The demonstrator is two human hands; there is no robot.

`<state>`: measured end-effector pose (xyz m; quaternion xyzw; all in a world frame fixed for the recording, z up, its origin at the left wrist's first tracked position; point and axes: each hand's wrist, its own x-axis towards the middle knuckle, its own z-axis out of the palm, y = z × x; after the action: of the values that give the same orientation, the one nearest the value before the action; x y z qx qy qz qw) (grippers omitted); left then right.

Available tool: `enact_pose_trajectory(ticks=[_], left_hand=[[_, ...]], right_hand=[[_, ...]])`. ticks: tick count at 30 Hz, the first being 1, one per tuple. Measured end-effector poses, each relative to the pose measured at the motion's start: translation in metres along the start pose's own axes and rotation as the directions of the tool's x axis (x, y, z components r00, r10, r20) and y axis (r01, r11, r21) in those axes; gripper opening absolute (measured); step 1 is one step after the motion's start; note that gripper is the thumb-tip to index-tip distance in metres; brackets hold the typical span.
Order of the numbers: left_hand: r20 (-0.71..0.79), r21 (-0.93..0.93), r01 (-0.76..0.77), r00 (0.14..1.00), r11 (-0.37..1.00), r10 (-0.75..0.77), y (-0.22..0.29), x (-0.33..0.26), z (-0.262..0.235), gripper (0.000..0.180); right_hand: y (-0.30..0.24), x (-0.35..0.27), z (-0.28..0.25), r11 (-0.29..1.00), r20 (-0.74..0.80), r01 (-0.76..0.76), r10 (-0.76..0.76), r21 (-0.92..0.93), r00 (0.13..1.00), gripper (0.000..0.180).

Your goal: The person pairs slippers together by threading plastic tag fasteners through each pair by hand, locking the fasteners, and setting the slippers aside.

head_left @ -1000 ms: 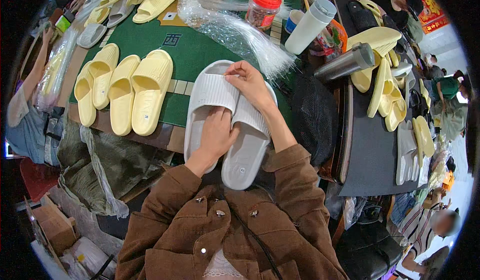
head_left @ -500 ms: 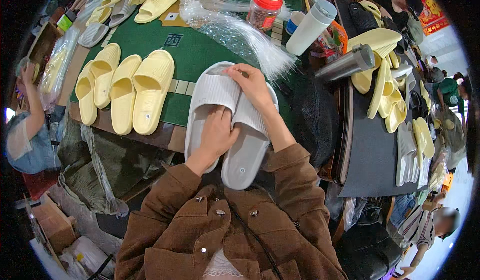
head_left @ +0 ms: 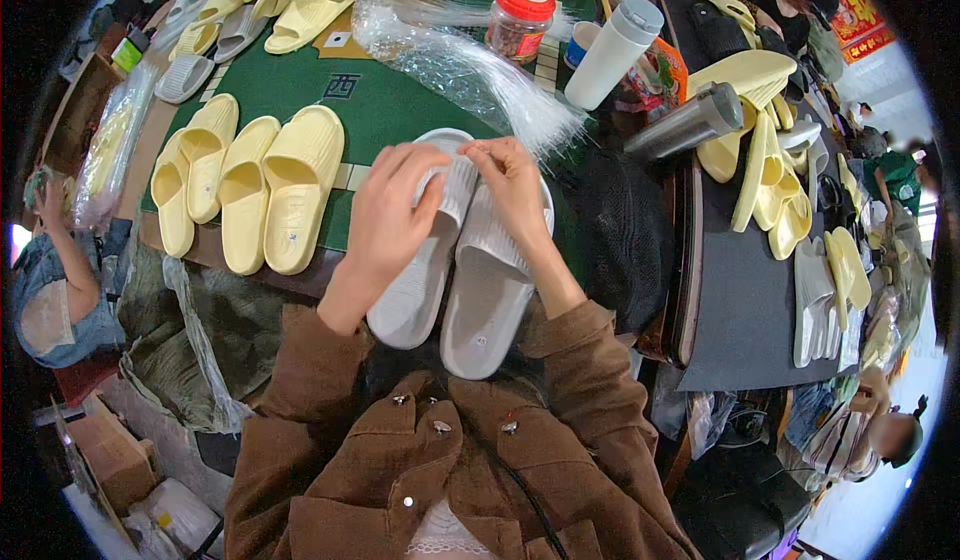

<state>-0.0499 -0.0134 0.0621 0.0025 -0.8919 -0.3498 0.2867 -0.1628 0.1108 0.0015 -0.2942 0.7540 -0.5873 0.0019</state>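
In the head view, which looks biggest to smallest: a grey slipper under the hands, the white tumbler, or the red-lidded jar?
1. Grey ribbed rubber slipper, nearest the camera, which inflates it.
2. Tall white plastic tumbler.
3. Clear jar with red lid, partly hidden, so unsure against the tumbler.

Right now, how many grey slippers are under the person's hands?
2: the left grey slipper lies under the left hand, the right grey slipper beside it under the right hand. More grey ones lie further off.

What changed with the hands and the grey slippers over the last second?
The left hand moved up from the heel end to the straps, meeting the right hand, which stayed there. The pair of grey slippers lies side by side as before; the yellow slippers did not move.
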Motion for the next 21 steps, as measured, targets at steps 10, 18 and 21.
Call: enact_pose_trajectory(ticks=[10, 18, 21], left_hand=[[0.143, -0.304, 0.206, 0.975, 0.930, -0.169, -0.042, 0.021, 0.048, 0.016], [0.041, -0.355, 0.284, 0.957, 0.891, -0.288, -0.047, 0.012, 0.050, 0.012], [0.019, -0.336, 0.257, 0.964, 0.906, -0.266, -0.045, 0.010, 0.049, 0.010]], right_hand=[[0.000, -0.005, 0.003, 0.976, 0.004, -0.107, 0.108, 0.188, 0.994, 0.015], [-0.002, -0.006, -0.001, 0.950, 0.029, -0.121, 0.117, 0.289, 0.993, 0.019], [-0.004, -0.006, -0.001, 0.921, 0.032, -0.146, 0.145, 0.361, 0.989, 0.023]])
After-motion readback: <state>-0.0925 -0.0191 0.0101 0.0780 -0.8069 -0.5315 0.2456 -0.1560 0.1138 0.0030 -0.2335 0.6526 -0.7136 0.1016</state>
